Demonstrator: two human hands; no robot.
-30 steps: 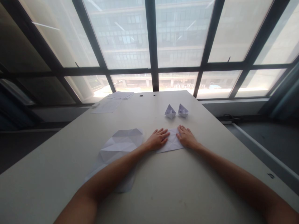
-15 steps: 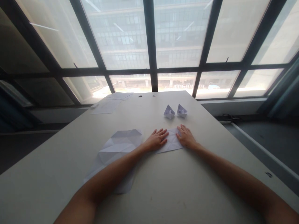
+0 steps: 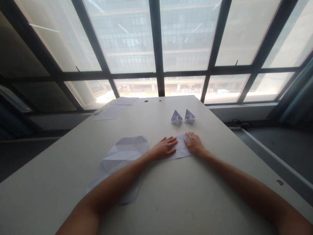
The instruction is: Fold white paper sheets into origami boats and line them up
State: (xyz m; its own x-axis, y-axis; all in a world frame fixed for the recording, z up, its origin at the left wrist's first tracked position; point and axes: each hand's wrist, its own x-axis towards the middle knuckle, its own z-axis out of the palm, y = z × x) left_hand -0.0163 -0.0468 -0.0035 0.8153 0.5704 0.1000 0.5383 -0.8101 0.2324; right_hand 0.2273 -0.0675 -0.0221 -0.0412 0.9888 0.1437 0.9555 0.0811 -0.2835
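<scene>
A creased, folded sheet of white paper lies flat on the white table under both my hands. My left hand rests palm down on its left part, fingers stretched out and pointing right. On the right part lies my right hand, open, its fingers pointing away from me. The paper's left and right edges are partly hidden by the hands. Just beyond stand two folded paper boats, a left one and a right one, side by side. Neither hand touches them.
Larger creased paper lies left of my hands, partly under my left forearm. Flat sheets are stacked at the table's far left. A small dark mark or object is near the right edge of the table. Windows stand beyond.
My left hand has shifted very slightly over the folded paper, and its fingers lie a little flatter. The right hand has barely moved. The paper boats stay where they were.
</scene>
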